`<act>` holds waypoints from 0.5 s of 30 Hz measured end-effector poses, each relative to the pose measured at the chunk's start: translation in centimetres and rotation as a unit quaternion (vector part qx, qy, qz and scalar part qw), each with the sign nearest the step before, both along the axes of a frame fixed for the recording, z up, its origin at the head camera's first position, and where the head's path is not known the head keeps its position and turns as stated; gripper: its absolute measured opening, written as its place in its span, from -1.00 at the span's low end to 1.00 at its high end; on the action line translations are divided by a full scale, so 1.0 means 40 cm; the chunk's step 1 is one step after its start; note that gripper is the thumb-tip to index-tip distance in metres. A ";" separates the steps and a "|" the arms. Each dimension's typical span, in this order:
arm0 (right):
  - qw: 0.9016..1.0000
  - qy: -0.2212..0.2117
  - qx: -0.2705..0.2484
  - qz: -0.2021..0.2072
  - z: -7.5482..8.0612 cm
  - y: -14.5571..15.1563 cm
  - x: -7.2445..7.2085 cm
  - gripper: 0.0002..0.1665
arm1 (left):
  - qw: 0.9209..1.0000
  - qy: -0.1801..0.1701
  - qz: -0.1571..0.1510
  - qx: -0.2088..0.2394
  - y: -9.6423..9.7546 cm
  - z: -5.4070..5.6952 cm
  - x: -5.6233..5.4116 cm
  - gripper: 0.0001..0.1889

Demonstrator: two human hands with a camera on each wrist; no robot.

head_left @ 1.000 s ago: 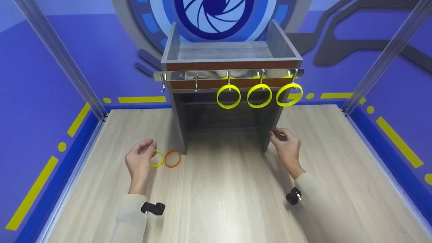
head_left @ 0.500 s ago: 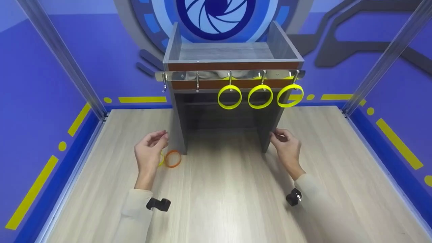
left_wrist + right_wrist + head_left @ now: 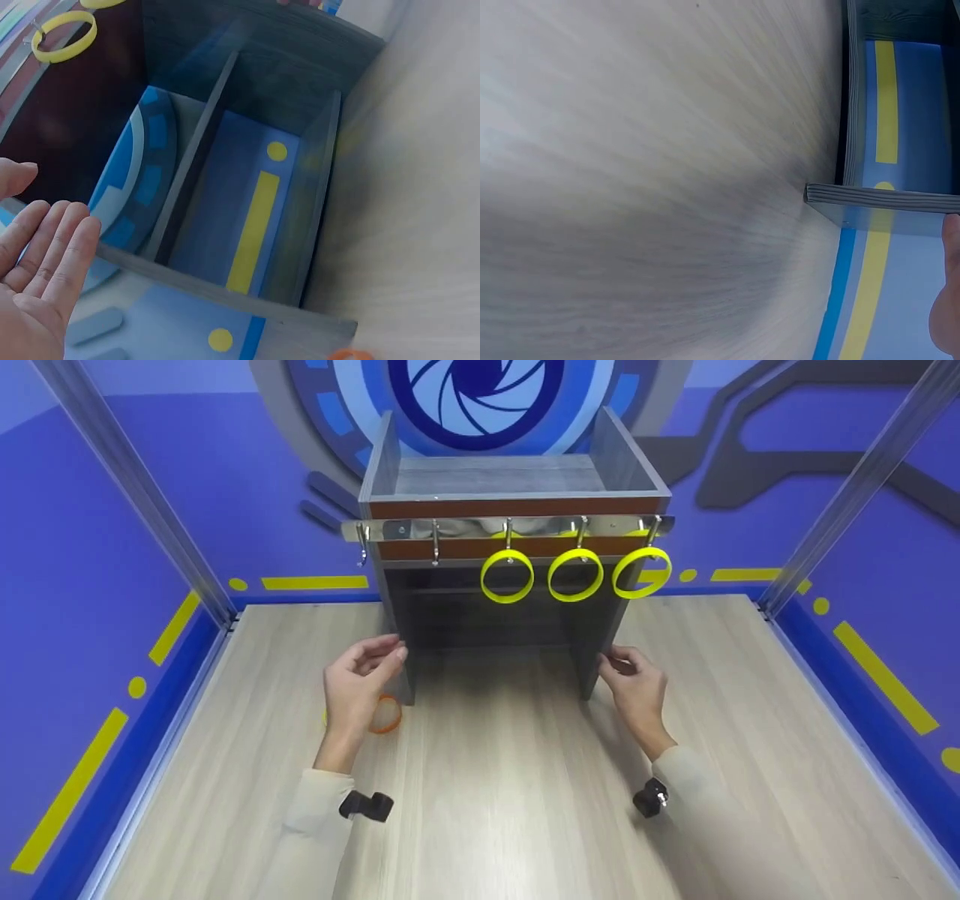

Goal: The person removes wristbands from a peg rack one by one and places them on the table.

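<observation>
In the head view a grey wooden rack stands on the table. Its front rail carries metal hooks; three yellow rings hang from the middle and right ones. My left hand is beside the rack's left panel, with fingers loosely extended and nothing between them and the thumb. Partly behind this hand, an orange ring lies on the table; only a sliver of a yellow ring shows. My right hand touches the right panel from outside, a fingertip against its edge in the right wrist view.
Below the rail the rack opens into a dark compartment with a crossboard and side boards. The wood-grain table extends in front. Blue printed walls with metal corner posts enclose the sides and back.
My left hand has moved right and slightly away from me, to the rack's left panel, now covering most of the yellow ring on the table. The right hand stays at the right panel.
</observation>
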State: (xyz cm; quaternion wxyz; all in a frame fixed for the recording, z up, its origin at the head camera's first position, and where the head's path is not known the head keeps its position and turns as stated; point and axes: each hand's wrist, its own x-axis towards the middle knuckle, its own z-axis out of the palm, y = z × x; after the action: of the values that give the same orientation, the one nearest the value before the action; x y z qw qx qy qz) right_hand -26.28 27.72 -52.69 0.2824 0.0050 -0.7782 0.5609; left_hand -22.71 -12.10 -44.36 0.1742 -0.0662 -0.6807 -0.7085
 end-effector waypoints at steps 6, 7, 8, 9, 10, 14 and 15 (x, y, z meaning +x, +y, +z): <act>1.000 -0.008 -0.002 -0.009 0.000 -0.005 0.000 -0.85 | 1.000 0.018 -0.020 0.007 0.026 0.020 -0.003 -0.72; 1.000 -0.008 -0.003 -0.011 0.001 -0.006 -0.001 -0.84 | 1.000 0.019 -0.022 0.008 0.029 0.024 -0.003 -0.72; 1.000 -0.007 -0.004 -0.012 0.000 -0.007 -0.001 -0.85 | 0.999 0.020 -0.025 0.011 0.033 0.027 -0.004 -0.72; 1.000 -0.006 -0.005 -0.014 0.001 -0.008 -0.001 -0.85 | 0.999 0.021 -0.028 0.013 0.038 0.031 -0.005 -0.73; 1.000 -0.004 -0.005 -0.015 0.004 -0.011 0.000 -0.85 | 0.999 0.022 -0.030 0.015 0.042 0.035 -0.005 -0.73; 1.000 0.003 -0.004 -0.012 0.032 -0.028 0.020 -0.87 | 0.999 0.032 -0.038 0.023 0.056 0.050 -0.010 -0.72; 1.000 0.003 -0.003 -0.011 0.043 -0.033 0.027 -0.87 | 0.998 0.034 -0.038 0.021 0.059 0.053 -0.011 -0.72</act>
State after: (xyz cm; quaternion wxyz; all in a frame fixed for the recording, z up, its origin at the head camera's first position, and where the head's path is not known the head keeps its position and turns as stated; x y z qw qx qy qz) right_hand -25.19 26.42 -50.98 0.2911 -0.0025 -0.7755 0.5603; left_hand -23.14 -9.72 -42.24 0.1720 -0.1127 -0.6563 -0.7259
